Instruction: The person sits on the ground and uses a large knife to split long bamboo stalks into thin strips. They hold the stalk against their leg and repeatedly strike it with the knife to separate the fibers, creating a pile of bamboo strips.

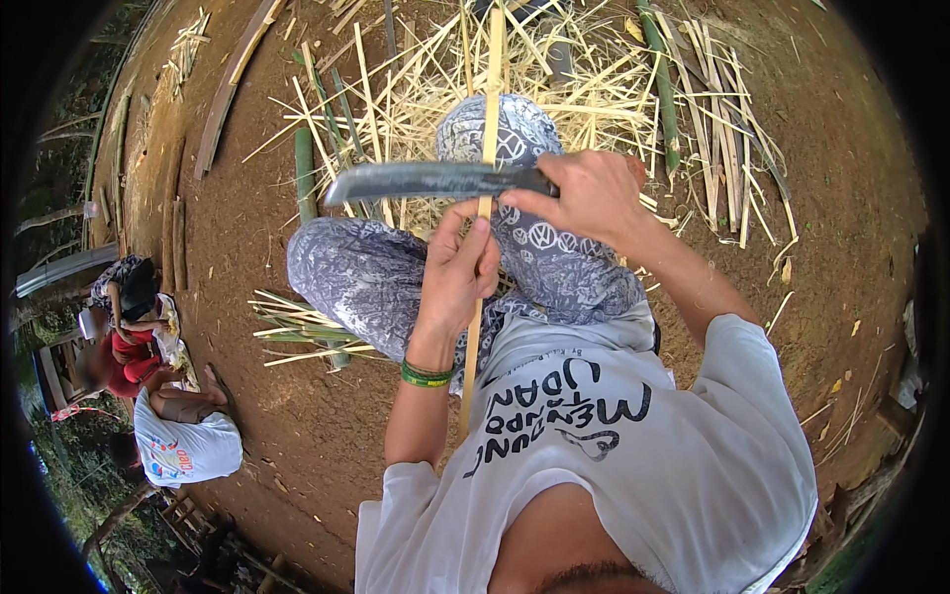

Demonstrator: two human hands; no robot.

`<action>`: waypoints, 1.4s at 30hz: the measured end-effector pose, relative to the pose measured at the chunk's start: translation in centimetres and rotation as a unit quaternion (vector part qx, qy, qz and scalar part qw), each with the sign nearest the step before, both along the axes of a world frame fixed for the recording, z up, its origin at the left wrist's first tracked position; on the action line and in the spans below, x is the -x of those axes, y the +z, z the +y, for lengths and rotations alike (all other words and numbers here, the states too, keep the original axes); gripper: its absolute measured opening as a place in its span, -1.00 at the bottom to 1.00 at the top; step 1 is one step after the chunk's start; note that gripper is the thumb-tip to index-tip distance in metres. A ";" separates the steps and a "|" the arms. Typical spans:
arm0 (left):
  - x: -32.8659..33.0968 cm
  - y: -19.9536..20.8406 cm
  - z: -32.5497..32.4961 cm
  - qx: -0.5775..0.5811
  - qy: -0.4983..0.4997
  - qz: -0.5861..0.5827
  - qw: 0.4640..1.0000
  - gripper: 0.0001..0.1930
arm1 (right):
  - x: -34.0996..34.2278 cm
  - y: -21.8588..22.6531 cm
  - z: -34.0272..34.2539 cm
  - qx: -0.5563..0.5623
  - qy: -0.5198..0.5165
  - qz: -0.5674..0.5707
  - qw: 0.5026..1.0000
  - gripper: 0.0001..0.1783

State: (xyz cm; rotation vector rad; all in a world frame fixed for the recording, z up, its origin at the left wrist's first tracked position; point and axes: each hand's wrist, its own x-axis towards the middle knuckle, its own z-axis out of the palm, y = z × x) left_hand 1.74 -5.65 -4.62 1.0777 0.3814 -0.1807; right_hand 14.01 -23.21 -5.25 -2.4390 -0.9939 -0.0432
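A long, pale bamboo strip (494, 69) runs lengthwise over my knee and down past my chest. My left hand (460, 262) pinches it just below a broad-bladed machete (416, 181). Closed round the dark handle end is my right hand (584, 195), with the blade lying crosswise over the strip and its tip pointing left. The blade is slightly smeared by motion. Whether its edge touches the strip I cannot tell. Both hands are above my lap, over patterned grey trousers (361, 272).
Bamboo shavings (426, 94) cover the ground ahead. Green bamboo poles (661, 89) and split strips (727, 129) lie at right, with another green piece (305, 168) at left. Cut strips (307, 327) rest beside my left leg. People (188, 436) sit at far left.
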 end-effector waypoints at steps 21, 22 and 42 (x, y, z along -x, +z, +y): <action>3.0 0.0 -0.4 -0.168 0.017 -0.027 0.985 -0.82 | -3.7 0.6 -1.0 0.026 0.040 -0.043 0.998 -0.21; 3.5 -0.4 -0.6 -0.178 0.017 -0.047 0.983 -0.82 | -3.6 0.7 -1.1 0.019 0.050 -0.060 0.997 -0.20; 4.3 0.3 0.1 -0.203 0.021 0.017 0.979 -0.80 | -12.5 0.3 -9.6 -0.035 -0.214 0.073 0.973 -0.04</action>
